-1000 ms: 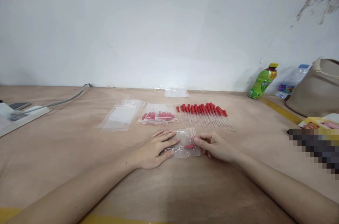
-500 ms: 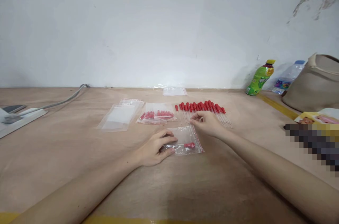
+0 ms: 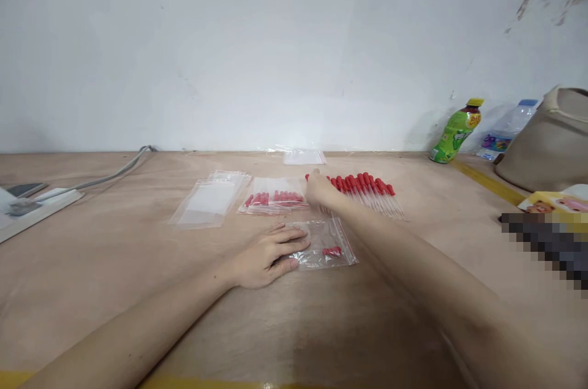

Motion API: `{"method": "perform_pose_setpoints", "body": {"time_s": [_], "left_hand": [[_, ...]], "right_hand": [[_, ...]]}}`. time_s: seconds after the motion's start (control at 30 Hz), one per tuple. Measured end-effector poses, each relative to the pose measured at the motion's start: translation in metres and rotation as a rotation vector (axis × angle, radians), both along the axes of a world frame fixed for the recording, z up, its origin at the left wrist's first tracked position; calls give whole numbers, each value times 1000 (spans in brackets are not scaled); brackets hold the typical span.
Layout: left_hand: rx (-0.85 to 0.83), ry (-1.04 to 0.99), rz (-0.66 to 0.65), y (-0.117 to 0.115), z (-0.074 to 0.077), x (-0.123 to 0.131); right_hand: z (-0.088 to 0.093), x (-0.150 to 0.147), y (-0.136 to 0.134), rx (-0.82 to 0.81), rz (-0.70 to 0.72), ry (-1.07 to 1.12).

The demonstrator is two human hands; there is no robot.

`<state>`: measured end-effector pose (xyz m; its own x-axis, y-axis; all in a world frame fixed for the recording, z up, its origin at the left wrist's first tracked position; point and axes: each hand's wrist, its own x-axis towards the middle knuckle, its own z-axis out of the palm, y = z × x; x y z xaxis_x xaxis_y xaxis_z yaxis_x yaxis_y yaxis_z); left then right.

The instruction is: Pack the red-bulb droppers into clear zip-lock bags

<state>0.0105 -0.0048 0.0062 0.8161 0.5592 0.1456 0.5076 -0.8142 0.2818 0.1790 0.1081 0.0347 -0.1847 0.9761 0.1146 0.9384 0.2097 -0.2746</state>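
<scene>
Bare left forearm (image 3: 151, 328) with small moles (image 3: 215, 277), bare right forearm (image 3: 427, 279)

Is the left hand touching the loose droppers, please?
No, the left hand rests on the nearest plastic bag, apart from the loose droppers.

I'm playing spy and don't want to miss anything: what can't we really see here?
All in the head view:
Bare right hand: fingertips turned away and blurred; whether they hold anything is unclear.
Thin clear tubes with red ends: partly hidden behind that hand and wrist.
Nearest clear plastic zip bag: one end covered by the left hand.
Tall beige container: cut off by the right edge.
</scene>
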Motion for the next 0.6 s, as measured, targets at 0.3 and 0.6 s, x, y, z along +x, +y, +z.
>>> {"method": "perform_pose_setpoints", "body": {"time_s": [0.3,0.6], "left_hand": [[-22,-12,21,1,-1,-1],[-12,3,57,-1,1,1]], "right_hand": [[-30,106,-58,91,-35,973],[-51,106,-92,-196,-95,1448]]}}
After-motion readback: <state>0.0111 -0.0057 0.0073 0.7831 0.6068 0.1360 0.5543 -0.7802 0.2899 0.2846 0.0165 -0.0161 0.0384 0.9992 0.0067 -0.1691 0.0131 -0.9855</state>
